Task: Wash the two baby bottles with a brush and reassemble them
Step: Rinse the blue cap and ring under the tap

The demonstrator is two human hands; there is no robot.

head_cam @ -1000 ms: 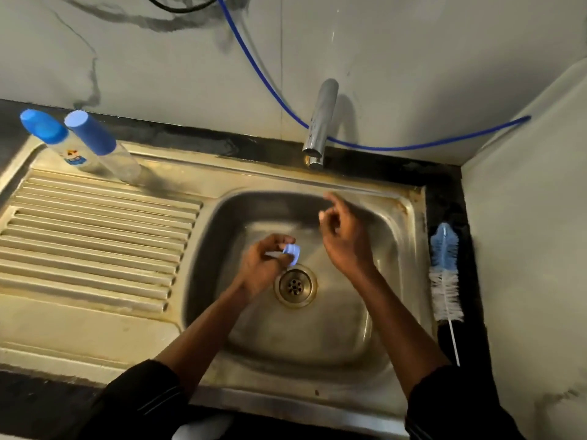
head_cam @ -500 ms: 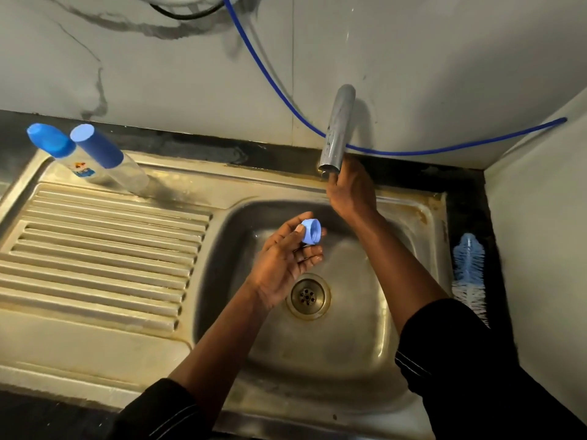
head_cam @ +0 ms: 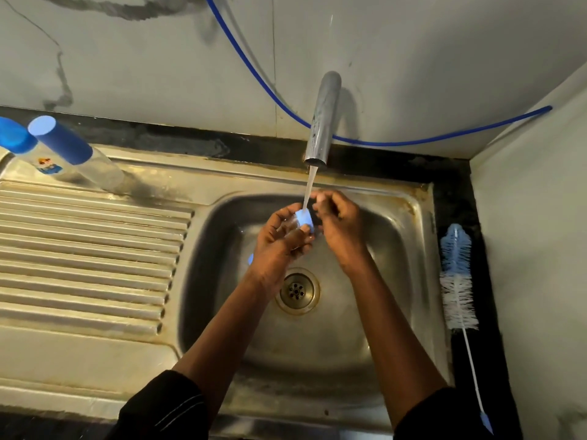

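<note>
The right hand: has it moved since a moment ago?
Yes. The right hand came down from the tap into the basin, beside the blue ring.

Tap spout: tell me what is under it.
A water stream falls from the tap spout onto a blue ring held by the left hand, the right hand close beside. Below lies the sink basin with its drain; the hands cover the basin floor directly beneath.
</note>
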